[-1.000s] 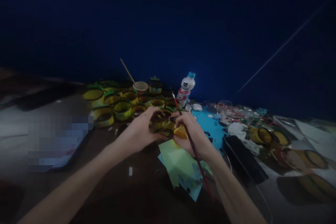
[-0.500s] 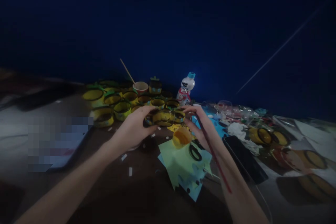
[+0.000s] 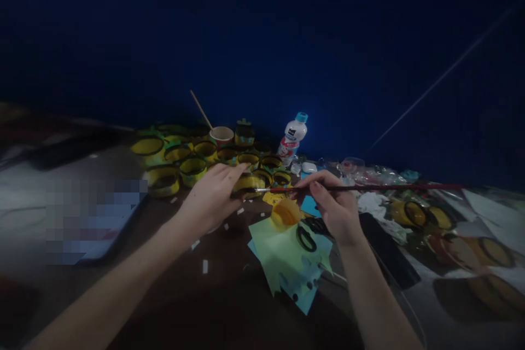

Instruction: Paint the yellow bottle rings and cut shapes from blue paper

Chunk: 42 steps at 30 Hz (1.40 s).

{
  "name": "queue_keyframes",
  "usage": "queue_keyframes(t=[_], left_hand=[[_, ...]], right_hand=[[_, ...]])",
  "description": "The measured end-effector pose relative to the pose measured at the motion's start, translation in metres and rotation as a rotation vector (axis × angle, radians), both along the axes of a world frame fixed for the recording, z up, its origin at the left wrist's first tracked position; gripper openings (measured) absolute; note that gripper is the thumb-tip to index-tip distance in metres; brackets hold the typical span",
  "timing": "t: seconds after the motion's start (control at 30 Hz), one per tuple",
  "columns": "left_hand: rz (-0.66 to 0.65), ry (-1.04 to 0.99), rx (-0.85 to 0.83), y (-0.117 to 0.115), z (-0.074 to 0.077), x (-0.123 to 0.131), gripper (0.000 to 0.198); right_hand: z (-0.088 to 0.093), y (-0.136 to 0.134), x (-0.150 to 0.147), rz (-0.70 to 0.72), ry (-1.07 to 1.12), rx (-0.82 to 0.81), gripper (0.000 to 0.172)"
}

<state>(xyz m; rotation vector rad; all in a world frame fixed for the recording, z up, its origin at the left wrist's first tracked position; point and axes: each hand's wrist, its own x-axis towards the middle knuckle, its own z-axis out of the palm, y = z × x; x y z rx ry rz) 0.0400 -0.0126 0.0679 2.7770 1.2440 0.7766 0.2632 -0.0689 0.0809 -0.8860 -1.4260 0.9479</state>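
My left hand (image 3: 213, 191) is closed around a small yellow round piece with a dark edge (image 3: 249, 182), its fingers over the left side. In my right hand (image 3: 338, 205) is a thin red-handled paintbrush (image 3: 394, 187), pinched between thumb and fingers and lying nearly level. The brush tip points left and meets or overlaps the yellow piece; which one, I cannot tell. Just behind and left stand several yellow cups with dark rims (image 3: 192, 169). Below my hands, a yellow-orange cup (image 3: 286, 212) rests on green paper (image 3: 283, 246), beside black scissors (image 3: 305, 238).
A white bottle with a blue cap (image 3: 294, 134) stands at the back. Left of it, a paper cup (image 3: 221, 135) holds a stick. Rightward lie a dark phone (image 3: 389, 251), crumpled tissue (image 3: 373, 205) and clear plastic pieces (image 3: 369, 172). White scraps (image 3: 205, 267) dot the dark table.
My right hand has come away from the yellow piece. The paintbrush has swung from lying along my right forearm to nearly level, with its tip at the piece.
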Motion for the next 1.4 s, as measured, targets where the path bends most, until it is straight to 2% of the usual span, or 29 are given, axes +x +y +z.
queue_keyframes(t=[0.3, 0.5, 0.7, 0.87, 1.03, 1.4], left_hand=[[-0.059, 0.015, -0.060, -0.006, 0.006, -0.003, 0.056], [-0.045, -0.040, -0.123, -0.008, 0.011, -0.001, 0.054], [-0.009, -0.151, -0.189, -0.009, 0.011, 0.000, 0.054], [0.011, -0.290, -0.329, -0.011, 0.013, 0.000, 0.055], [-0.034, -0.407, -0.452, -0.011, 0.014, -0.001, 0.060], [-0.053, -0.580, -0.542, -0.009, 0.013, -0.001, 0.057]], right_hand=[[0.001, 0.001, -0.002, -0.034, -0.151, -0.020, 0.014], [0.002, 0.001, 0.004, -0.018, -0.137, 0.001, 0.013], [0.004, 0.001, 0.011, -0.023, -0.145, 0.005, 0.012], [0.007, -0.002, 0.016, -0.010, -0.097, 0.004, 0.011], [0.008, -0.002, 0.022, 0.008, -0.082, 0.018, 0.010], [0.012, -0.005, 0.032, 0.019, -0.116, 0.093, 0.010]])
